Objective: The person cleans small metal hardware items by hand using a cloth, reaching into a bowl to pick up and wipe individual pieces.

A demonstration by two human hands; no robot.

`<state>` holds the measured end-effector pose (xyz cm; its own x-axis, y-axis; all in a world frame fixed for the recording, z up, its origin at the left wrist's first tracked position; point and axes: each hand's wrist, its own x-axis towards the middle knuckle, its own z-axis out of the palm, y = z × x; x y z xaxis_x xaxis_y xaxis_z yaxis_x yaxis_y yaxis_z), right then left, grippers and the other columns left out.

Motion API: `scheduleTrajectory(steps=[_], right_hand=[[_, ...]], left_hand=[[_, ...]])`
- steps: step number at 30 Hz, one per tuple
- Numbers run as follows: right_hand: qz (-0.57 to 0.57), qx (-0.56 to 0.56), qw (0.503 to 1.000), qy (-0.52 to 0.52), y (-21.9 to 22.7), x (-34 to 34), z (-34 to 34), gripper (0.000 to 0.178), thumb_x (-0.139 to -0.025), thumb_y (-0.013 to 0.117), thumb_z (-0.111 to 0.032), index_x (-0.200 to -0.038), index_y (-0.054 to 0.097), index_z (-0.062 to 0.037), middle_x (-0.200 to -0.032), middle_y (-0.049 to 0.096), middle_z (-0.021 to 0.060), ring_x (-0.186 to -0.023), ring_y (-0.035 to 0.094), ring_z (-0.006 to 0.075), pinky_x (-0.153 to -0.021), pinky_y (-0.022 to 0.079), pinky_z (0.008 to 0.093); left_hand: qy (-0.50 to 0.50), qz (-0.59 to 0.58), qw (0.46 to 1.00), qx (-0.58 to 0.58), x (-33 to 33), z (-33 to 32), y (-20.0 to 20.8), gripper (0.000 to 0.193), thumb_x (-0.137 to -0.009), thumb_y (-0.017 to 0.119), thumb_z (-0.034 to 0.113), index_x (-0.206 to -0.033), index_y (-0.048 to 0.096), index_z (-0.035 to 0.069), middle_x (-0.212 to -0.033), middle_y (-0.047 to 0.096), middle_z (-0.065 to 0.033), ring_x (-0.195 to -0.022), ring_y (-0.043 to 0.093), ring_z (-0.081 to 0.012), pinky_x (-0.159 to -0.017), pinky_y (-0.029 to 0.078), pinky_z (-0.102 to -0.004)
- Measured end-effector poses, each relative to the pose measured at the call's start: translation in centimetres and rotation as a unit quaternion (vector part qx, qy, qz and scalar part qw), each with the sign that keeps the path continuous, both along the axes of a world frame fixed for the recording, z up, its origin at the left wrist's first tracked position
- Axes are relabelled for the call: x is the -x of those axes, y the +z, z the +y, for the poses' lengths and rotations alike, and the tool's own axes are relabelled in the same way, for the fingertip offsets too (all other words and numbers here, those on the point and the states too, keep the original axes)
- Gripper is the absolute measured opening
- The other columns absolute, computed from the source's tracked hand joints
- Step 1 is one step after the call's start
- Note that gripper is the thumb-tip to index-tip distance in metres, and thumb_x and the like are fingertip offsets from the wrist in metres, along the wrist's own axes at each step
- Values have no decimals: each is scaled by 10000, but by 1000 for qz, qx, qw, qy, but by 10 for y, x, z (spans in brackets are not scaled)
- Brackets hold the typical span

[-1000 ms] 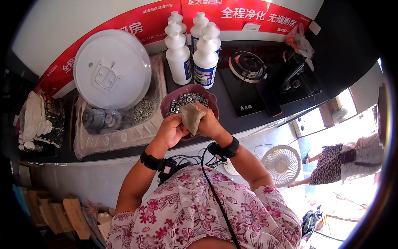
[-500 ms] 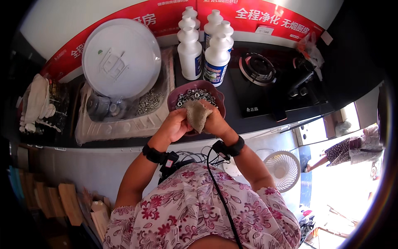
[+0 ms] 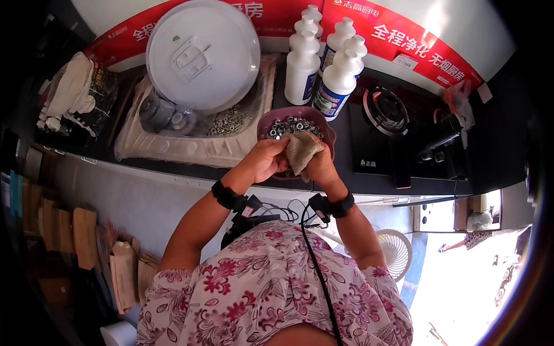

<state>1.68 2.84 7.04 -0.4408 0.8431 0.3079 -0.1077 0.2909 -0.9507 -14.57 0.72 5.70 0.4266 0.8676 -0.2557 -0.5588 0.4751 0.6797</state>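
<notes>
Left hand: fingers (image 3: 276,151) clamped on the left side of the cloth; hand (image 3: 264,162) near frame centre.
Right hand: (image 3: 323,167) gripping the cloth's right side; fingertips partly hidden, can't tell if a nut is inside.
Cloth: grey-brown cloth (image 3: 301,151), centre of frame, bunched between both hands, over the bowl's near part.
Bowl: maroon bowl (image 3: 329,136), just above centre, holding loose metal nuts (image 3: 290,125).
Sink: pale sink (image 3: 170,150), upper left, plastic-wrapped; more nuts (image 3: 227,122) in its basin, round white lid (image 3: 228,57) leaning over it.
Bottles: white bottles (image 3: 300,78), upper centre, behind the bowl.
Stove: black gas stove (image 3: 369,147), right of the bowl.
Fan: white fan (image 3: 398,254), lower right, partly behind the right arm.
</notes>
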Motion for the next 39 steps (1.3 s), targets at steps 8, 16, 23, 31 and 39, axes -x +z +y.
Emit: scheduleTrajectory(steps=[8, 16, 23, 31, 39], right_hand=[[0, 72, 997, 1, -3, -1, 3, 359, -677, 614, 14, -1020, 519, -36, -904, 574, 41, -794, 534, 109, -701, 444, 240], [-65, 21, 998, 13, -3, -1, 3, 352, -681, 613, 6, -1018, 522, -38, -918, 578, 44, -802, 540, 113, -705, 446, 242], [-28, 149, 987, -45, 6, 1, -2, 238, -787, 507, -48, -1023, 523, -24, -882, 586, 41, -710, 536, 80, -555, 441, 201], [-48, 22, 992, -118, -4, -3, 10, 195, -815, 478, -110, -967, 520, 4, -887, 576, 69, -727, 538, 94, -538, 449, 201], [-173, -123, 959, -188, -11, -9, 10, 245, -828, 467, -134, -1012, 491, 26, -936, 570, 93, -823, 544, 125, -663, 455, 223]], left_hand=[[29, 18, 999, -11, -1, -3, -1, 243, -857, 471, 274, -952, 541, 62, -857, 568, -19, -687, 537, -101, -605, 448, -240], [53, 41, 997, -29, -6, -6, -1, 220, -866, 453, 212, -917, 559, 26, -892, 564, -34, -792, 555, -125, -709, 469, -279], [53, -2, 999, 6, -6, -8, 8, 183, -845, 498, 221, -887, 558, 54, -822, 557, -12, -653, 493, -91, -576, 416, -228], [169, -10, 985, -38, 75, 13, 23, 115, -795, 561, 156, -815, 560, 43, -721, 550, -29, -572, 472, -90, -523, 395, -205], [255, 256, 932, 20, 139, 43, -26, 149, -790, 528, 83, -929, 517, 31, -685, 546, -27, -551, 478, -89, -461, 370, -192]])
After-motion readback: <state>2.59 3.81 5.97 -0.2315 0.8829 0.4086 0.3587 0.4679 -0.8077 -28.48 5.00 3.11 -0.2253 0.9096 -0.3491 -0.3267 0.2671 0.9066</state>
